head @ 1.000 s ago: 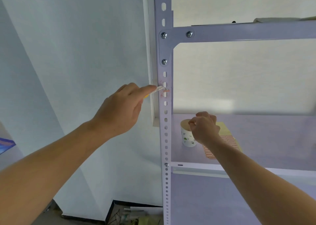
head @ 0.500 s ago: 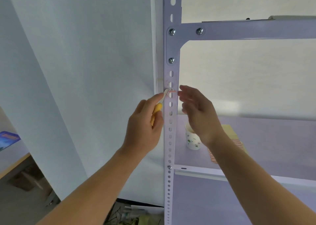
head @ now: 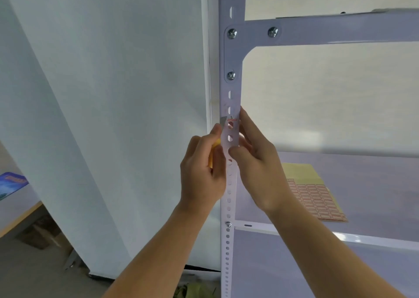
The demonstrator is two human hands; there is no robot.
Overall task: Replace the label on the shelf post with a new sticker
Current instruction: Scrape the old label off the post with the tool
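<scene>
The job is sitting in its first half: the old label (head: 231, 119) is showing as a thin strip with a red line on the face of the shelf post (head: 231, 89), just above both grips, so removal is under way but not finished. How much of it is already lifted is too small to tell.

The left grip (head: 204, 170) is wrapping closed around a yellow-handled scraper (head: 215, 143), with the metal blade poking out above its fingers and meeting the post's left edge right beside the label. The right grip (head: 258, 164) is clasping the post itself, its thumb pressing on the perforated front face below the label and a finger running up the post's right edge to the label's height; it appears to be steadying the post, and it is carrying no sticker.

The sheet of new red-bordered stickers (head: 317, 198) is lying flat on the shelf board (head: 374, 184), below and to the right of the right grip and well apart from it. No fresh sticker is showing on the post.

Judging from this, what is remaining is scraping the strip fully off, peeling one sticker from the sheet, and pressing it onto the cleared spot.
</scene>
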